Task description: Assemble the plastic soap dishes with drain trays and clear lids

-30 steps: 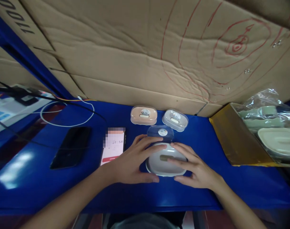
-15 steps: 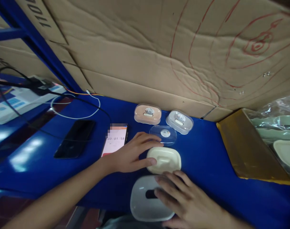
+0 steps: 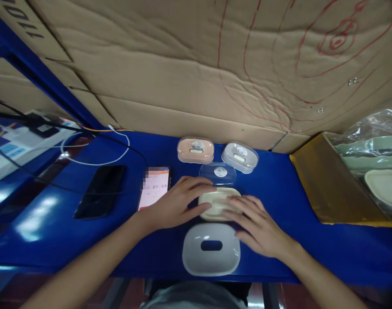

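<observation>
A cream oval dish [image 3: 217, 205] lies on the blue table between my hands. My left hand [image 3: 183, 201] rests at its left side, fingers spread, with fingertips at its left edge. My right hand [image 3: 258, 225] reaches over the right side of the dish, fingers apart and slightly blurred; whether they press on it I cannot tell. Nearer to me sits a grey-white oval tray [image 3: 211, 262] with a slot in its middle, no hand holding it. Just beyond the cream dish lies a clear plastic lid [image 3: 211, 175] with a round sticker.
A peach soap box [image 3: 186, 152] and a grey soap box [image 3: 231, 162] stand near the cardboard wall [image 3: 157, 77]. On the left are a phone showing a timer [image 3: 150, 197], a dark phone [image 3: 101, 193] and cables. An open carton [image 3: 314, 189] with green and cream pieces is at right.
My right hand has moved off the grey-white tray and forward to the cream dish. My left hand stays by the cream dish. The camera view has shifted slightly.
</observation>
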{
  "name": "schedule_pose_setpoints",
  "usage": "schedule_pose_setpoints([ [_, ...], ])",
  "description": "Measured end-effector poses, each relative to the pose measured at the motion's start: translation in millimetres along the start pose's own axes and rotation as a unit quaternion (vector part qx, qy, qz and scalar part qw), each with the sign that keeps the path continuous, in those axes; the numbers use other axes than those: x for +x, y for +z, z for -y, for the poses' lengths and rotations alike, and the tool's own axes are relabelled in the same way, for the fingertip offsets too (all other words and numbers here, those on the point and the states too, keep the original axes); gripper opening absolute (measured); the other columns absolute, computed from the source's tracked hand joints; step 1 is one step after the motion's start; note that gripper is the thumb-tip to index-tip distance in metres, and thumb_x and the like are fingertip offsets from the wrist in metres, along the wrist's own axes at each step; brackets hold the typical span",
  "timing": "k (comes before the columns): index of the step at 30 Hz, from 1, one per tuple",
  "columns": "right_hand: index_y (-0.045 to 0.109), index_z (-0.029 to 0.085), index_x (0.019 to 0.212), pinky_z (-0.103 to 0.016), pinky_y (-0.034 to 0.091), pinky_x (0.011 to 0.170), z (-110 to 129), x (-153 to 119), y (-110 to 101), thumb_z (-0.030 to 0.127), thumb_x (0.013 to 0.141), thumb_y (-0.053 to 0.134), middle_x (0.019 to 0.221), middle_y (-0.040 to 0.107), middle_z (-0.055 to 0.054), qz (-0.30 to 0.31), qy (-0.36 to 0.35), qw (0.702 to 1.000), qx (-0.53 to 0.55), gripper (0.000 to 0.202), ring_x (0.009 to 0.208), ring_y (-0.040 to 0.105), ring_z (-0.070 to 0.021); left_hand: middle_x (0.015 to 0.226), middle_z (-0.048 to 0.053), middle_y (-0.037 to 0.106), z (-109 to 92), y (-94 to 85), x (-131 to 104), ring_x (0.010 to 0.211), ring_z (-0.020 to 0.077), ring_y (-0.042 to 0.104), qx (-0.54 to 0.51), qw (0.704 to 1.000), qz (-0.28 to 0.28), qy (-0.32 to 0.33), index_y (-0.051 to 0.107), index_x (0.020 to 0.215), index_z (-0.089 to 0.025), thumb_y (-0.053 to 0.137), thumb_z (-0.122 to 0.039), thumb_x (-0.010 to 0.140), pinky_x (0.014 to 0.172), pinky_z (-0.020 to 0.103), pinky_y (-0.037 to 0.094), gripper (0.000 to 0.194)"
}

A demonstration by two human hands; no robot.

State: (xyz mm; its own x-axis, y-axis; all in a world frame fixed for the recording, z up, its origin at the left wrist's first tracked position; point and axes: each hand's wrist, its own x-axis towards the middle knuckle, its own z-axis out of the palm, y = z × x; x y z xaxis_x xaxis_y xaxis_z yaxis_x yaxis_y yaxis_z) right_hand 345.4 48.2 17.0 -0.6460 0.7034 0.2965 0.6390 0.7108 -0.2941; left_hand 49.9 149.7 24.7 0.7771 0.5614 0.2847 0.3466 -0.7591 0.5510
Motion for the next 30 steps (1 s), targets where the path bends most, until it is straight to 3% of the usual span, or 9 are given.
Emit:
schedule_pose_setpoints([
  [3, 0.051, 0.029, 0.155, -0.053, 0.048, 0.11, -16, 0, 2, 0.021, 0.11, 0.046, 0.15, 0.064, -0.01, -0.044, 0.075, 0.996, -0.001, 0.045, 0.134, 0.062, -0.0281, 0.139, 0.009, 0.067, 7, 4.2, -1, 0.127, 0.0269, 0.064, 0.045, 0.999, 0.003, 0.006, 0.063, 0.14, -0.025, 0.059, -0.035, 0.108, 0.109, 0.043, 0.049, 0.034],
  [9, 0.055, 0.03, 0.15, -0.052, 0.051, 0.103, -33, 1, 9, 0.021, 0.111, 0.044, 0.144, 0.068, -0.009, -0.036, 0.143, 0.989, -0.008, 0.042, 0.128, 0.065, -0.0284, 0.13, 0.008, 0.072, 16, 7.1, -4, 0.119, 0.0274, 0.068, 0.097, 0.995, 0.032, -0.001, 0.066, 0.131, -0.022, 0.057, -0.03, 0.109, 0.102, 0.044, 0.05, 0.025],
  [13, 0.054, 0.029, 0.151, -0.053, 0.046, 0.111, -14, 1, 7, 0.039, 0.11, 0.051, 0.152, 0.061, -0.011, -0.029, 0.076, 0.997, -0.007, 0.042, 0.136, 0.059, -0.0298, 0.13, 0.008, 0.072, 15, 6.4, -3, 0.118, 0.0273, 0.068, 0.097, 0.995, 0.032, 0.006, 0.066, 0.131, -0.021, 0.056, -0.032, 0.11, 0.101, 0.044, 0.05, 0.026],
  [16, 0.047, 0.025, 0.158, -0.054, 0.037, 0.121, 14, 1, 9, 0.072, 0.101, 0.055, 0.158, 0.056, -0.013, 0.044, -0.063, 0.997, 0.011, 0.075, 0.147, 0.049, -0.0323, 0.13, 0.008, 0.072, 14, 6.1, -1, 0.118, 0.0273, 0.069, 0.091, 0.996, 0.023, 0.003, 0.066, 0.132, -0.021, 0.056, -0.032, 0.11, 0.1, 0.044, 0.05, 0.026],
  [18, 0.043, 0.025, 0.162, -0.055, 0.027, 0.128, 30, 0, 14, 0.078, 0.096, 0.056, 0.166, 0.048, -0.012, 0.085, -0.122, 0.989, -0.009, 0.086, 0.156, 0.037, -0.0333, 0.13, 0.008, 0.072, 14, 5.1, 0, 0.118, 0.0264, 0.069, 0.079, 0.997, 0.02, -0.003, 0.066, 0.132, -0.022, 0.056, -0.031, 0.11, 0.101, 0.043, 0.049, 0.026],
  [21, 0.04, 0.025, 0.164, -0.06, 0.019, 0.13, 40, 0, 18, 0.079, 0.092, 0.062, 0.172, 0.038, -0.012, 0.109, -0.151, 0.982, -0.045, 0.093, 0.162, 0.025, -0.0363, 0.132, 0.007, 0.071, 10, 2.9, 0, 0.12, 0.0243, 0.068, 0.049, 0.999, 0.017, -0.011, 0.065, 0.133, -0.023, 0.058, -0.029, 0.109, 0.102, 0.041, 0.048, 0.026],
  [24, 0.041, 0.024, 0.164, -0.064, 0.018, 0.129, 36, 1, 16, 0.079, 0.085, 0.071, 0.171, 0.039, -0.015, 0.102, -0.124, 0.985, -0.062, 0.1, 0.162, 0.024, -0.0394, 0.131, 0.007, 0.071, 5, 1.3, 1, 0.118, 0.0232, 0.068, 0.03, 1.0, 0.007, -0.007, 0.066, 0.134, -0.025, 0.059, -0.03, 0.109, 0.103, 0.04, 0.047, 0.026],
  [30, 0.05, 0.021, 0.157, -0.058, 0.033, 0.122, 35, 1, 5, 0.058, 0.09, 0.074, 0.162, 0.052, -0.018, 0.09, -0.07, 0.993, -0.038, 0.08, 0.145, 0.051, -0.0357, 0.137, 0.007, 0.068, -4, -2.5, 1, 0.122, 0.0237, 0.066, -0.012, 1.0, 0.02, 0.008, 0.062, 0.141, -0.026, 0.064, -0.032, 0.106, 0.107, 0.04, 0.046, 0.036],
])
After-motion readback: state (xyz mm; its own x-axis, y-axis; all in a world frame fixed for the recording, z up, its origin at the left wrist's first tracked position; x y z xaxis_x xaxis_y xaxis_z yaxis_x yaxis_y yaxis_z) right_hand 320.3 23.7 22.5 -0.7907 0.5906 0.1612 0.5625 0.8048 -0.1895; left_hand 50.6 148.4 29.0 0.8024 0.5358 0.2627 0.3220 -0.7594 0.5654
